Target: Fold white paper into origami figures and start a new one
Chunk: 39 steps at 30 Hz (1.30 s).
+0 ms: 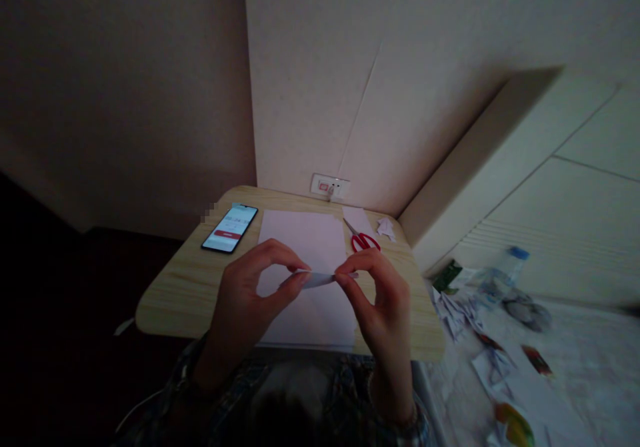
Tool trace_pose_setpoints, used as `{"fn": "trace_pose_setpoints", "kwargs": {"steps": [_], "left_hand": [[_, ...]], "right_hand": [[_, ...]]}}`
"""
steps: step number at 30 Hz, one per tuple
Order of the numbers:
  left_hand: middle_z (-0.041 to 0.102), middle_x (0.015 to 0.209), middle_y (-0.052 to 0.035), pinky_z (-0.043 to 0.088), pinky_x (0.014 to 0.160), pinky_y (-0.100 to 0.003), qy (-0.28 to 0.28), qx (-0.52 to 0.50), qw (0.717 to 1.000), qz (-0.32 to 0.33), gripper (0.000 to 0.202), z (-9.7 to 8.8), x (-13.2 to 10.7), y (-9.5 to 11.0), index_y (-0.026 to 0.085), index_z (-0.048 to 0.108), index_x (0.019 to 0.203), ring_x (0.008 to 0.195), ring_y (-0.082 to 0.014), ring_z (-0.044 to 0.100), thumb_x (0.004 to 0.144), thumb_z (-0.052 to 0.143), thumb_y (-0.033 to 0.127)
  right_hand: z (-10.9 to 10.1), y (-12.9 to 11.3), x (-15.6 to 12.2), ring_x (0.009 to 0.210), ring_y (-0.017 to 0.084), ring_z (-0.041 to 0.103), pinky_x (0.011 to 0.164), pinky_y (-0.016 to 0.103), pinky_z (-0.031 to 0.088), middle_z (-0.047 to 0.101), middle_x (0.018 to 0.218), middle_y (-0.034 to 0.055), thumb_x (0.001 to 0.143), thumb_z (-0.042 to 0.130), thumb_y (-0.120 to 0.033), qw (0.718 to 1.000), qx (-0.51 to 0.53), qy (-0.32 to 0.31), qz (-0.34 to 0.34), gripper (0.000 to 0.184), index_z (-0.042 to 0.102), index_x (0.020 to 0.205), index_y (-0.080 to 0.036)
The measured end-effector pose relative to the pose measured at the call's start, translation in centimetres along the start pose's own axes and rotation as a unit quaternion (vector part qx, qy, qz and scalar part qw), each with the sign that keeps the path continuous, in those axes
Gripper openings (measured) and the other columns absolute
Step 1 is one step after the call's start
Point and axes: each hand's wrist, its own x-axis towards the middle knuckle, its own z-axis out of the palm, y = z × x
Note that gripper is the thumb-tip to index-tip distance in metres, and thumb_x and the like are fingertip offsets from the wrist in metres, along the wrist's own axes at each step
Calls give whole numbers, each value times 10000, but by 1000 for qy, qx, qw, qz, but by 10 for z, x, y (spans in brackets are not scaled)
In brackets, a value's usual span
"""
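Note:
Between my two hands a small strip of white paper (pixel 321 279) is held up over the table. My left hand (pixel 255 287) pinches its left end between thumb and forefinger. At the other end, the thumb and forefinger of my right hand (pixel 377 287) are closed on it, and a short tip sticks out past them. Below lie large white sheets of paper (pixel 305 233), partly covered by my hands. Red-handled scissors (pixel 364 241) rest just beyond my right hand, their blades pointing away to the left.
A lit phone (pixel 230 229) lies on the wooden table (pixel 175 293) at left. Near the far right corner are a paper piece (pixel 356 217) and a crumpled scrap (pixel 385 227). A wall socket (pixel 330 186) sits behind. A bottle (pixel 507 267) and papers clutter the surface at right.

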Motion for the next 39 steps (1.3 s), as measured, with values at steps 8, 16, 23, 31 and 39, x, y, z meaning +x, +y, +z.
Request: {"fn": "trace_pose_setpoints", "kwargs": {"steps": [8,16,23,31,39], "left_hand": [[598,712,30,447,675,-228,-18,-1,1000,10,106,-1,0,1,199,600,713,708,-111,574,755,633,108],[602,723,41,442,692,-202,-9,21,1000,21,109,-3,1,-3,199,603,721,724,-98,571,759,629,100],[620,699,24,447,658,-204,-56,53,997,16,95,-2,5,-3,177,621,698,687,-105,586,744,647,98],[640,667,13,454,631,-216,-162,71,984,-7,95,9,3,-11,165,644,646,659,-120,604,720,686,122],[665,645,10,479,638,-232,-73,38,994,-74,76,1,8,-9,188,672,635,633,-134,604,703,698,208]], "right_hand": [[-6,1,-1,770,143,552,749,285,424,593,758,-10,837,596,-139,1000,-8,15,2,100,581,766,-208],[-12,7,0,763,144,552,733,282,421,587,754,-11,835,605,-156,1000,-5,14,24,97,581,756,-207],[-14,5,-1,764,137,545,734,274,406,583,754,-18,849,580,-145,999,-40,25,7,114,564,754,-208],[-6,6,1,751,141,538,712,282,421,571,742,-12,843,571,-147,999,5,35,11,104,576,757,-204],[-5,12,2,844,160,574,749,309,482,607,923,24,818,628,-229,998,44,-1,48,198,619,1015,-245]]}}
